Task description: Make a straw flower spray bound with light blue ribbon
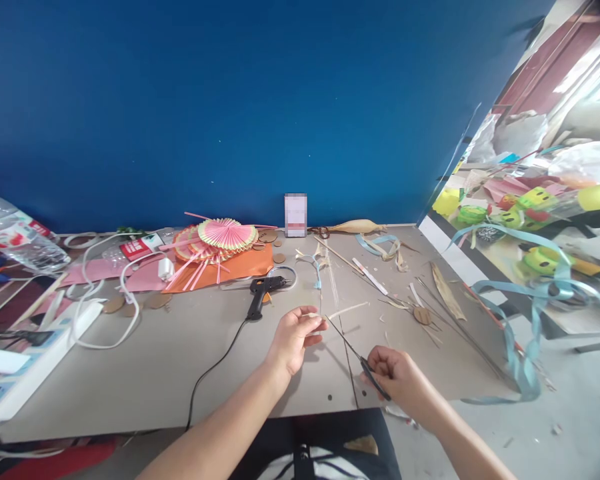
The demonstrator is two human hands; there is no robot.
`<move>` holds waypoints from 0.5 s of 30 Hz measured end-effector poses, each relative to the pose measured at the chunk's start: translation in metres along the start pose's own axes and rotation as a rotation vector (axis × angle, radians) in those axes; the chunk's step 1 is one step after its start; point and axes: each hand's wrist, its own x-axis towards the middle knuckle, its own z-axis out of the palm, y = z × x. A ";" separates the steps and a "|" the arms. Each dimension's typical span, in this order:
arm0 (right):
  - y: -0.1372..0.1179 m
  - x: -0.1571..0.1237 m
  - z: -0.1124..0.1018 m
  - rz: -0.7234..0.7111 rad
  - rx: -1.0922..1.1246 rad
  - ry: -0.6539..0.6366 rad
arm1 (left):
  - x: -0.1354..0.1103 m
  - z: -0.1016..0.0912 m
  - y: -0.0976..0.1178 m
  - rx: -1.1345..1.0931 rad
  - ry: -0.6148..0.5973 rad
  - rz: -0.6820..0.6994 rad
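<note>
My left hand (294, 337) hovers over the grey board (180, 360), fingers pinched on a thin pale strip (321, 319) that sticks out to the right. My right hand (395, 377) is closed round the handles of a pair of scissors (353, 353). The thin blades point up and left, their tips right at the pinched strip. A black hot glue gun (261, 293) lies just beyond my left hand, its cord trailing toward the front edge.
Pink and yellow folded paper fans (220, 239) lie on orange paper at the back. A white power strip (35, 353) and cables sit at left, a plastic bottle (15, 237) far left. Dry leaf strips (447, 290) and blue ribbon (525, 320) lie at right.
</note>
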 end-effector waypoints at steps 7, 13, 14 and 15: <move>-0.001 -0.001 -0.006 0.000 -0.067 -0.047 | -0.003 -0.004 0.003 0.130 -0.045 0.112; -0.006 0.000 -0.014 -0.069 -0.171 -0.062 | -0.006 -0.005 0.011 0.183 -0.106 0.102; -0.008 0.000 -0.015 -0.081 -0.191 -0.063 | -0.006 -0.005 0.012 0.195 -0.117 0.104; -0.009 0.000 -0.017 -0.088 -0.209 -0.064 | -0.007 -0.005 0.013 0.208 -0.129 0.106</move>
